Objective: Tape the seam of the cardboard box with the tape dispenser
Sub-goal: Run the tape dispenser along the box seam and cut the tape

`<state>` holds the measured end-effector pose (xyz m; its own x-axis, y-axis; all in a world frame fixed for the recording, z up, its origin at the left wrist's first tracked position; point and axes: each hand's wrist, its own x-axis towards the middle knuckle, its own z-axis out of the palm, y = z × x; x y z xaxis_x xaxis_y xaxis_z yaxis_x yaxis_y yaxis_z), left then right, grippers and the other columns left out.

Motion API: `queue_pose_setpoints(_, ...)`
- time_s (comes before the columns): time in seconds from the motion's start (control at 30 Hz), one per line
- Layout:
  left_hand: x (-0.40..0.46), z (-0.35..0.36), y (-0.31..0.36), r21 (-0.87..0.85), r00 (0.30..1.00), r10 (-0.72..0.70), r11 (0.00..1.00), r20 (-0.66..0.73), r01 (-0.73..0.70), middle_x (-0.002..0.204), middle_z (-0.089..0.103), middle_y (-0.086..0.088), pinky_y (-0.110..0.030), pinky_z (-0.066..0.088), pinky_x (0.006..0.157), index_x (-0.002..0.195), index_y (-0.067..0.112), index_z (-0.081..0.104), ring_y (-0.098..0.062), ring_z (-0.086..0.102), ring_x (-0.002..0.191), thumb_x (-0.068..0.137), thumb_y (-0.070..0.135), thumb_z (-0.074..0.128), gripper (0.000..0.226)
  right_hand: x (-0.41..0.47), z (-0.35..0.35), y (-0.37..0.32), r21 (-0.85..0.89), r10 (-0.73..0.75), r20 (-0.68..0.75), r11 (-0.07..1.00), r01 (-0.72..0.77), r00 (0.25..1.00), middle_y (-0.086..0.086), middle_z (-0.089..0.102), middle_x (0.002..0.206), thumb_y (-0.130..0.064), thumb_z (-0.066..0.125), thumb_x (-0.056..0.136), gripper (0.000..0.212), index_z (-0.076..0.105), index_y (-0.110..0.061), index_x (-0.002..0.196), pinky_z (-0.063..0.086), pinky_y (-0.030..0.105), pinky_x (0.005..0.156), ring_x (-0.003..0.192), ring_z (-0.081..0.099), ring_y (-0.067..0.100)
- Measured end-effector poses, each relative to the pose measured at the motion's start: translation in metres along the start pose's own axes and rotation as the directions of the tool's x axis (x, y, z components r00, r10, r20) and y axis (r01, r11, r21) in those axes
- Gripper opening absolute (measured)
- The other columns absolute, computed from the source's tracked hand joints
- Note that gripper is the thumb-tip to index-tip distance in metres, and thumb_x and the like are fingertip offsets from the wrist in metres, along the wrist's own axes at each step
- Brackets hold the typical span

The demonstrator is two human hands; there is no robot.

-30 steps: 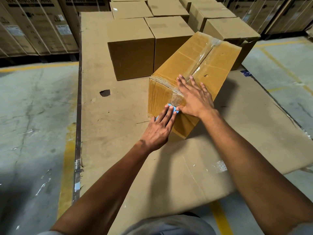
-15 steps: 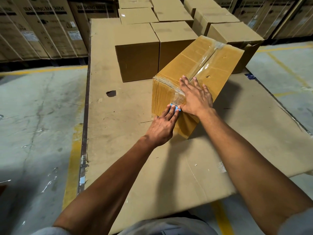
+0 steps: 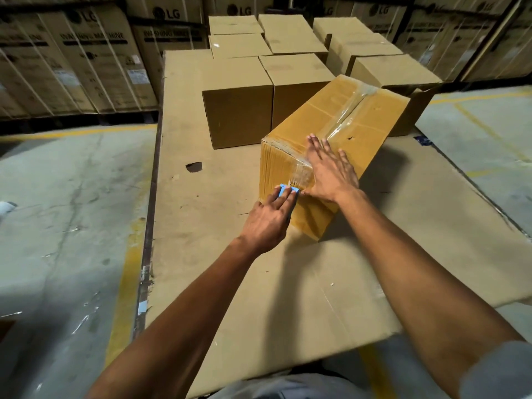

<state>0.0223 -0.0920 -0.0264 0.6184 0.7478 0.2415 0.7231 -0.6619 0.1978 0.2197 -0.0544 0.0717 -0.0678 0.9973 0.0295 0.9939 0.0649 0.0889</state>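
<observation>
Covering: flattened cardboard sheet [image 3: 288,283] spread over a low platform, small dark hole near its left edge.
Room: concrete floor [image 3: 72,211] with yellow lines; strapped appliance cartons [image 3: 86,67] stacked along the back.
Neighbours: plain brown boxes [image 3: 239,102] grouped at the sheet's far edge.
Box: cardboard box [image 3: 374,122] lies lengthwise and askew mid-sheet, toward its right edge; clear glossy tape [image 3: 349,110] runs along the top seam and down the near end.
Left hand [image 3: 267,220]: fingers together, pressed flat over a blue tape dispenser [image 3: 286,189] against the near end face.
Right hand [image 3: 331,171]: fingers spread, palm flat on the box's near top edge over the tape.
</observation>
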Motion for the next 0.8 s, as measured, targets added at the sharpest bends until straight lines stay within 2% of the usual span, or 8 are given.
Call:
queue_pose_setpoints(0.13,-0.004,-0.005,-0.007,-0.077,0.994,0.069,0.994,-0.085,-0.075,0.173,0.036,-0.016,-0.057,0.056,0.103,0.169,0.009,0.029,-0.039,0.031,0.162,0.109,0.021,0.056,0.067,-0.007,0.007,0.004,-0.046,-0.144,-0.108,0.989,0.140,0.984,0.004,-0.023,0.172,-0.063,0.080,0.076,0.138,-0.017,-0.019,0.164,0.007,0.055,0.128,0.160,-0.010,0.026)
queue_pose_setpoints(0.2,-0.004,-0.010,-0.012,-0.332,0.992,-0.039,0.943,-0.124,-0.004,0.166,0.048,-0.019,-0.052,0.050,0.116,0.165,0.007,0.039,-0.037,0.043,0.156,0.103,0.017,0.057,0.066,-0.011,0.008,0.003,-0.086,-0.196,-0.140,0.979,0.185,0.971,0.003,-0.023,0.172,-0.065,0.079,0.075,0.139,-0.017,-0.018,0.164,0.007,0.058,0.129,0.160,-0.010,0.027)
queue_pose_setpoints(0.3,0.001,-0.031,-0.017,-0.727,0.933,-0.359,0.642,-0.007,0.241,0.149,0.067,-0.013,-0.029,0.051,0.111,0.158,0.009,0.054,-0.023,0.065,0.132,0.107,0.007,0.057,0.050,-0.012,0.010,0.000,-0.190,-0.286,-0.156,0.948,0.256,0.945,0.006,-0.020,0.173,-0.066,0.078,0.075,0.137,-0.013,-0.018,0.165,0.006,0.062,0.128,0.161,-0.009,0.029)
queue_pose_setpoints(0.37,0.003,-0.042,-0.025,-0.851,0.907,-0.412,0.445,0.083,0.280,0.147,0.068,-0.010,-0.019,0.056,0.097,0.156,0.008,0.056,-0.014,0.068,0.123,0.111,0.006,0.056,0.046,-0.010,0.013,-0.004,-0.240,-0.335,-0.171,0.926,0.290,0.927,0.008,-0.013,0.174,-0.066,0.076,0.077,0.131,-0.007,-0.018,0.166,0.004,0.062,0.128,0.161,-0.007,0.030)
queue_pose_setpoints(0.43,0.004,-0.052,-0.032,-0.911,0.904,-0.398,0.296,0.155,0.286,0.142,0.071,-0.009,-0.021,0.057,0.082,0.156,0.008,0.056,-0.020,0.073,0.120,0.112,0.008,0.055,0.044,-0.008,0.014,-0.010,-0.255,-0.384,-0.185,0.908,0.334,0.904,0.009,-0.004,0.174,-0.063,0.077,0.078,0.125,0.000,-0.018,0.166,0.004,0.063,0.128,0.161,-0.002,0.030)
queue_pose_setpoints(0.5,0.005,-0.061,-0.039,-0.929,0.903,-0.380,0.217,0.201,0.298,0.136,0.074,-0.008,-0.030,0.057,0.078,0.154,0.012,0.058,-0.026,0.075,0.117,0.112,0.009,0.056,0.043,-0.005,0.016,-0.019,-0.248,-0.430,-0.202,0.892,0.379,0.880,0.009,0.007,0.174,-0.055,0.080,0.080,0.117,0.010,-0.017,0.166,0.005,0.062,0.128,0.161,0.006,0.029)
queue_pose_setpoints(0.67,0.006,-0.077,-0.052,-0.952,0.898,-0.337,0.010,0.284,0.305,0.136,0.073,-0.009,-0.037,0.064,0.092,0.150,0.007,0.062,-0.027,0.075,0.118,0.111,0.001,0.053,0.040,0.004,0.028,-0.038,-0.167,-0.453,-0.301,0.891,0.422,0.839,0.006,0.033,0.168,-0.026,0.076,0.082,0.091,0.031,-0.013,0.161,0.018,0.057,0.128,0.157,0.027,0.025)
queue_pose_setpoints(0.8,0.007,-0.080,-0.069,-0.944,0.885,-0.336,-0.045,0.322,0.327,0.128,0.078,-0.006,-0.033,0.062,0.099,0.136,0.011,0.071,-0.021,0.075,0.117,0.111,0.001,0.054,0.032,0.015,0.032,-0.043,-0.117,-0.481,-0.368,0.873,0.473,0.796,0.008,0.053,0.156,-0.033,0.068,0.089,0.069,0.048,-0.010,0.151,0.025,0.050,0.127,0.149,0.044,0.024)
